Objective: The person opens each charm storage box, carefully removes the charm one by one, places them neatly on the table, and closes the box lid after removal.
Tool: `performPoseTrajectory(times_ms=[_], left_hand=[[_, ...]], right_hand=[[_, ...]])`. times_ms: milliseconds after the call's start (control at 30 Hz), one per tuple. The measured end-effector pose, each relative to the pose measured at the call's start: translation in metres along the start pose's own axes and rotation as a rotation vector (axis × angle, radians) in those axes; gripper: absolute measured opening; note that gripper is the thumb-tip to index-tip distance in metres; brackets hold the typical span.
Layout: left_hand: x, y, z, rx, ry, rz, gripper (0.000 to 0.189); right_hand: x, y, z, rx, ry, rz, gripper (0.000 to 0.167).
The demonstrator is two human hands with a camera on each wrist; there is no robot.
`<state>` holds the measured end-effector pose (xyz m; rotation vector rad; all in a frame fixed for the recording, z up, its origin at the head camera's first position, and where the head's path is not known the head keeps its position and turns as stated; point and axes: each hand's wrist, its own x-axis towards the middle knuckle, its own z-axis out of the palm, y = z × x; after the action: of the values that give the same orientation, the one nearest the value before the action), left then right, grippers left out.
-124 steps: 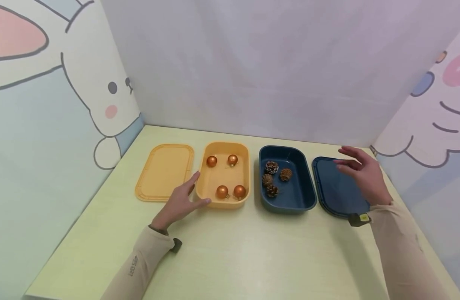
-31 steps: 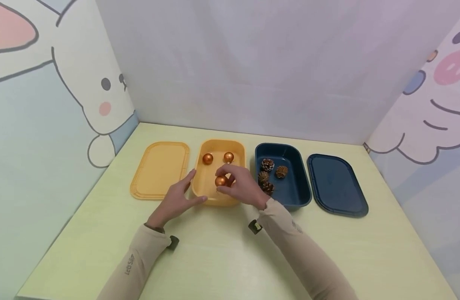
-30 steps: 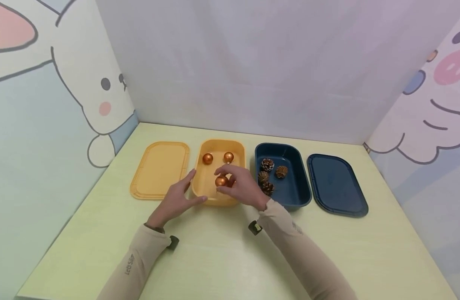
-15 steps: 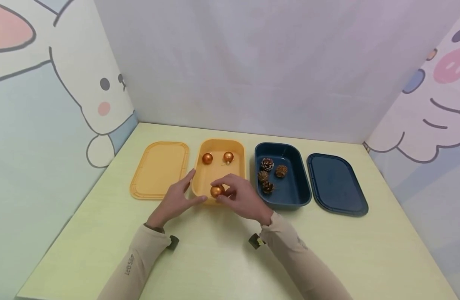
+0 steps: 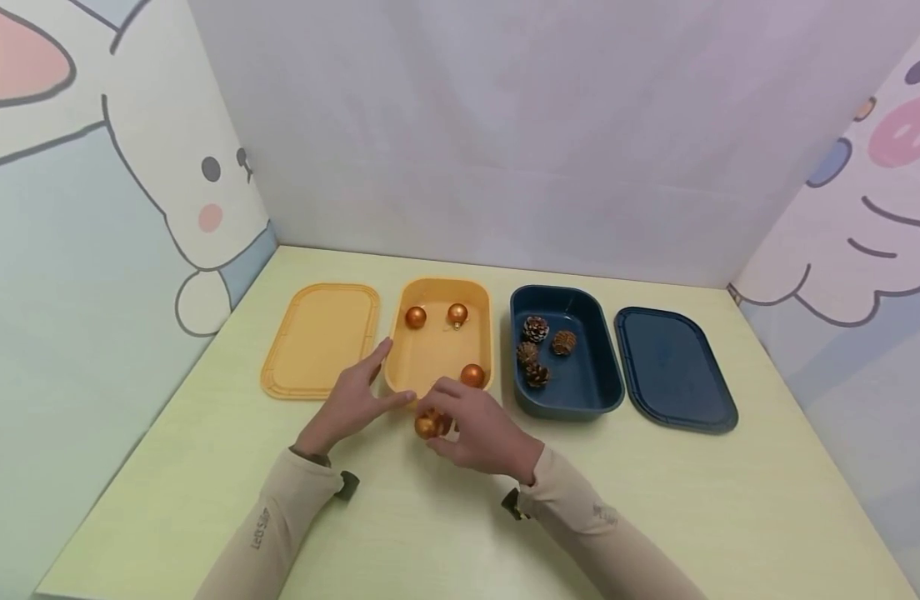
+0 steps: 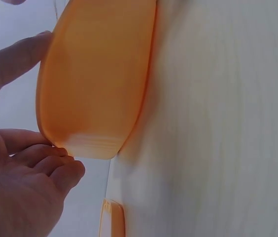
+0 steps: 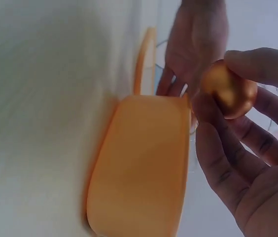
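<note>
A yellow box (image 5: 437,354) holds three copper-coloured Christmas baubles: two at the back, one bauble (image 5: 472,375) near the front right corner. My right hand (image 5: 478,425) pinches a fourth-looking copper bauble (image 7: 229,90) between thumb and fingers, at the near rim of the box in the head view. In the right wrist view this bauble is above the rim's level. My left hand (image 5: 351,408) spans the box's front left corner, thumb at the near rim and index finger along the left side, both fairly straight. Its other fingers (image 6: 55,160) bend beneath, by the box's edge.
A yellow lid (image 5: 321,340) lies left of the yellow box. To the right stands a dark blue box (image 5: 587,379) with several pine cones (image 5: 536,329) in it, then a dark blue lid (image 5: 676,367). A pale curtain closes off the back of the table (image 5: 400,533).
My right hand has come from over the blue lid to the yellow box, taken hold of a front bauble and brought it toward me to the near rim. The left hand stays put.
</note>
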<state>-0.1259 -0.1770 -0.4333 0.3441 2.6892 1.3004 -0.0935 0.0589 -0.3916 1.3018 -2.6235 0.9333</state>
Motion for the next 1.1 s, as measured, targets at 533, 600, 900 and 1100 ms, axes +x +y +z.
performPoseTrajectory(times_ms=[533,600,900,1100], left_hand=[[-0.002,-0.001,-0.001,-0.021,0.007,0.042,0.103],[-0.002,-0.001,-0.001,-0.02,0.008,0.04,0.103],[0.0,-0.002,-0.001,-0.02,0.006,0.025,0.104],[0.0,-0.001,0.0,-0.023,0.001,0.013,0.104]], right_hand=[[0.011,0.0,0.043,-0.473,-0.163,-0.13,0.012],[0.012,0.0,0.044,-0.479,-0.159,-0.111,0.012],[0.013,0.004,0.047,-0.482,-0.155,-0.071,0.021],[0.014,0.004,0.048,-0.463,-0.179,-0.036,0.024]])
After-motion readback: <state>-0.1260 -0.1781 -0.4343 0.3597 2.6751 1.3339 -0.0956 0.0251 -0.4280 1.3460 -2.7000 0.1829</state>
